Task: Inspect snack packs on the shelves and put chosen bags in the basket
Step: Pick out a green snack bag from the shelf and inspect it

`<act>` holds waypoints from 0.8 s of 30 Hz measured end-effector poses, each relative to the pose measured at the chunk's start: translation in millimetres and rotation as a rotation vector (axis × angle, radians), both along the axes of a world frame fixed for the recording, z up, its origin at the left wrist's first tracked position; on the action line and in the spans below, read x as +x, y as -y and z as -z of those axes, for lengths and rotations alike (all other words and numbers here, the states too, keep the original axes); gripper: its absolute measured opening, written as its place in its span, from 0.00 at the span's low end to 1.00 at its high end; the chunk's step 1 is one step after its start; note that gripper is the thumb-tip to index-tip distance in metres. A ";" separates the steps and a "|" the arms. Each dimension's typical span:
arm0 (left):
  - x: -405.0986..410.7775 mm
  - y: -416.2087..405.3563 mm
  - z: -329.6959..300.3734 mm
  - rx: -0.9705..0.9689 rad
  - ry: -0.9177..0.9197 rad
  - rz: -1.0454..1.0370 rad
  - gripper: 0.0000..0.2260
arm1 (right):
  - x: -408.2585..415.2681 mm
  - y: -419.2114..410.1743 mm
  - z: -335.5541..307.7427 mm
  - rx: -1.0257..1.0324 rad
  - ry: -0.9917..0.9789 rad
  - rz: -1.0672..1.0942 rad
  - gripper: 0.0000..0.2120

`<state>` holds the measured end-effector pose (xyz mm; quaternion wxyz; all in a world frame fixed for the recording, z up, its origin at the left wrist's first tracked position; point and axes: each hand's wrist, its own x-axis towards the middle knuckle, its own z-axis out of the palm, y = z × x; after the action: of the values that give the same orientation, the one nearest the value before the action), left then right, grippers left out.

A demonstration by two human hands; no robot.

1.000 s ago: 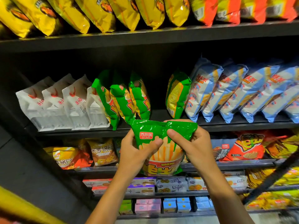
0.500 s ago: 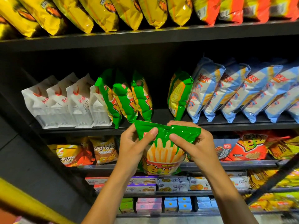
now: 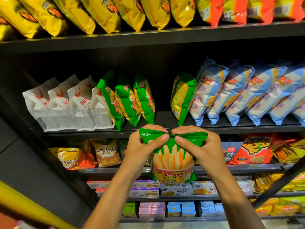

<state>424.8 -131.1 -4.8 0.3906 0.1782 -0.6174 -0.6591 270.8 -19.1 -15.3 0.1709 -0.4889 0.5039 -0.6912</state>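
I pinch the green bag [image 3: 173, 156] by its top with both hands, left hand [image 3: 140, 147] and right hand [image 3: 201, 149], before the shelf [image 3: 165, 119]; green packs [image 3: 127, 98] stand behind, white pouches [image 3: 66, 103] left, blue bags [image 3: 247, 93] right.

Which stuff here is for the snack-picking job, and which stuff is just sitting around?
For the job:
- green fries bag, pinched at its top by the left hand and the right hand
- green bags on the shelf behind, the same kind

Just sitting there:
- white pouches
- blue bags
- yellow bags up top
- small boxes lower down

No basket shows.
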 end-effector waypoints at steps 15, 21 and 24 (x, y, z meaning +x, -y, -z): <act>-3.0 -2.2 -1.8 0.249 0.074 -0.040 0.13 | 1.1 3.8 -6.1 0.164 0.195 0.069 0.23; -4.7 4.4 -4.8 0.321 -0.101 -0.186 0.11 | 2.6 3.0 15.7 0.287 0.191 -0.147 0.23; -0.8 9.2 -5.9 0.258 -0.073 -0.185 0.13 | 10.9 4.4 21.2 0.329 0.092 -0.137 0.19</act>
<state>423.9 -140.3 1.1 0.4454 0.2589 -0.4942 -0.7003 281.7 -23.6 -36.6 0.3180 -0.4553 0.5675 -0.6079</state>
